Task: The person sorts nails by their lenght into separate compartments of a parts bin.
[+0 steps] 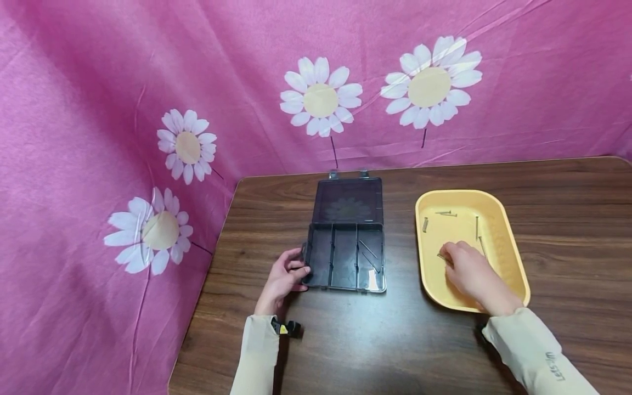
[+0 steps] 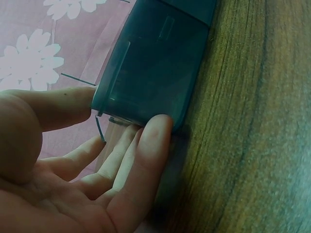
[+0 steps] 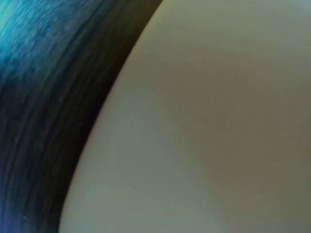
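The cream right sleeve [image 1: 535, 343] is nearest; beyond, the right hand [image 1: 469, 270] pinches a nail [image 1: 441, 256] in the yellow tray [image 1: 430, 282] — a slack pinch could drop it. At left, the left hand [image 1: 282, 278] grips the divided box [image 1: 345, 258].

A creased pink cloth [image 1: 237, 66] hangs behind the far edge of a dark wood-grain table [image 1: 355, 345] and along its left edge. White daisies with yellow centres [image 1: 321, 100] are printed on it — two beyond the far edge, two beside the left.
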{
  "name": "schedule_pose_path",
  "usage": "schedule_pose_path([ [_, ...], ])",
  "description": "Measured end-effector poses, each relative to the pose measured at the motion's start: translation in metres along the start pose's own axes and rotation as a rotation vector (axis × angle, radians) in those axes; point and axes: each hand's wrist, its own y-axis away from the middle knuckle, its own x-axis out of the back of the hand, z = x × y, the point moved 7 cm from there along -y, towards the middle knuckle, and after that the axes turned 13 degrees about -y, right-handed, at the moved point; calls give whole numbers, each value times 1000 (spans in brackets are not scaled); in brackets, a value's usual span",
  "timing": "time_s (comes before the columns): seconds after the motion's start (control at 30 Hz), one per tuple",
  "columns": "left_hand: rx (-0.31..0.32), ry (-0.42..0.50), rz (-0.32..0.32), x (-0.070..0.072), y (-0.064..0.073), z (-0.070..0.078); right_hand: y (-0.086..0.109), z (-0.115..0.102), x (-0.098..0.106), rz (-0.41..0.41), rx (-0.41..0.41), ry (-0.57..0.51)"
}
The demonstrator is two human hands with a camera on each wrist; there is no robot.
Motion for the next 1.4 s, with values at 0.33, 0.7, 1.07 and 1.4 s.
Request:
schedule_pose_path([
  [0.33,-6,6,-10,0,1,-4,2,-3,-3,-41,0,38],
  [0.7,2,15,-4,0,1,-2,4,0,-5,-103,-55,43],
  [1.07,-33,8,-12,1,0,-2,6,2,-8,-121,-85,34],
  [1.4,-31,5,-17,0,0,0,5,5,-9,-137,-91,46],
])
